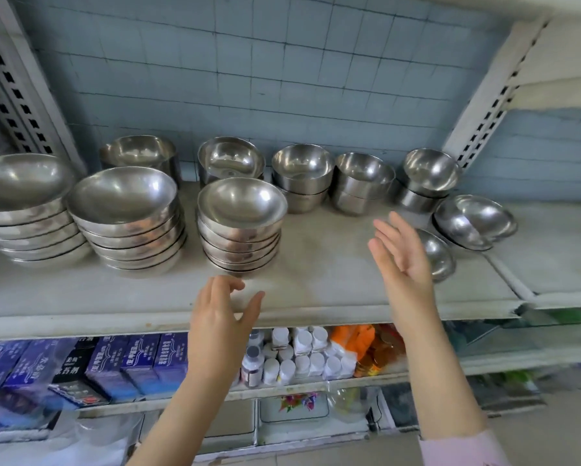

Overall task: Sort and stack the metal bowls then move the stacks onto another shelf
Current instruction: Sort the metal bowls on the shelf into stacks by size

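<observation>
The long off-white shelf [316, 264] carries tall stacks of wide shiny metal bowls [124, 196] toward its left end, with small deep steel bowls [302, 163] along its back edge. Near the front edge, the left hand [218, 317] and right hand [403, 260] hover loose-fingered, holding nothing.

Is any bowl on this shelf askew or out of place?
Yes. At the right end, nested wide bowls lean tilted, and one small bowl lies tipped alone in front of them; the other stacks stand upright.
</observation>
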`<state>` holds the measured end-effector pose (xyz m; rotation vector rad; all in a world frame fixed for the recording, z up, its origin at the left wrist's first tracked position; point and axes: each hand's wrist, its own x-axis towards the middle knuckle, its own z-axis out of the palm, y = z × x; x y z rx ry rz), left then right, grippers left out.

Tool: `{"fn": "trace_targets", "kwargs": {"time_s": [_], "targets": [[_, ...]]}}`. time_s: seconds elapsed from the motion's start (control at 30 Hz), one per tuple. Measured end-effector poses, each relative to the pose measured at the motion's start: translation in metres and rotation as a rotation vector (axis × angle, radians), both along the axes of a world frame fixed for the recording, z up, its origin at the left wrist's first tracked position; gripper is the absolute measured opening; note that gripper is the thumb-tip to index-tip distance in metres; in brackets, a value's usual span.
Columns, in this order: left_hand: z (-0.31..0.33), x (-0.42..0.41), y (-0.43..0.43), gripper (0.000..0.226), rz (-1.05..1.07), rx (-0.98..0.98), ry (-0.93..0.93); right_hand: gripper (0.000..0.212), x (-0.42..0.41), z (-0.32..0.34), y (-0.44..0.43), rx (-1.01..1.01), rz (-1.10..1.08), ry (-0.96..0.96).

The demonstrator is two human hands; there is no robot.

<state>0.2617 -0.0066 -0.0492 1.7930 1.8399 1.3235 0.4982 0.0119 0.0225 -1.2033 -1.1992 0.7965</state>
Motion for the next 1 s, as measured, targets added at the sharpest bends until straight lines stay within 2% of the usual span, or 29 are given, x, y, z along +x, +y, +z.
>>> {"fn": "trace_targets", "kwargs": {"time_s": [0.13, 0.2, 0.27, 0.4, 0.47, 0.57, 0.63, 0.7, 0.77, 0.83, 0.9, 1.0], "targets": [[0.005, 0.054, 0.011, 0.035, -0.241, -0.086, -0.020, 0.039, 0.069, -0.017, -0.020, 0.024, -0.362, 0.004], [0.007, 0.088, 0.023, 0.045, -0.370, -0.123, -0.026, 0.038, 0.097, -0.024, -0.021, -0.010, -0.417, -0.009], [0.012, 0.125, 0.036, 0.062, -0.485, -0.178, -0.013, 0.045, 0.118, -0.031, -0.018, -0.100, -0.376, -0.018], [0.015, 0.192, 0.067, 0.116, -0.648, -0.373, -0.015, 0.053, 0.140, -0.034, -0.012, -0.251, -0.237, -0.059], [0.012, 0.216, 0.077, 0.126, -0.656, -0.384, -0.081, 0.051, 0.149, -0.034, -0.010, -0.281, -0.165, -0.098], [0.009, 0.229, 0.085, 0.131, -0.556, -0.374, -0.223, 0.049, 0.172, -0.032, -0.009, -0.244, -0.132, -0.185], [0.008, 0.227, 0.087, 0.126, -0.511, -0.370, -0.264, 0.048, 0.195, -0.025, -0.003, -0.142, -0.221, -0.236], [0.007, 0.222, 0.088, 0.116, -0.478, -0.366, -0.255, 0.059, 0.223, -0.015, 0.012, -0.063, -0.305, -0.278], [0.007, 0.219, 0.089, 0.111, -0.435, -0.351, -0.269, 0.082, 0.250, -0.006, 0.034, -0.108, -0.309, -0.302], [0.010, 0.221, 0.088, 0.106, -0.402, -0.336, -0.286, 0.098, 0.269, 0.001, 0.054, -0.219, -0.204, -0.278], [0.012, 0.223, 0.087, 0.107, -0.382, -0.330, -0.284, 0.101, 0.282, 0.002, 0.068, -0.275, -0.072, -0.242], [0.013, 0.226, 0.085, 0.108, -0.383, -0.331, -0.278, 0.101, 0.296, -0.007, 0.081, -0.285, -0.004, -0.235]]}}
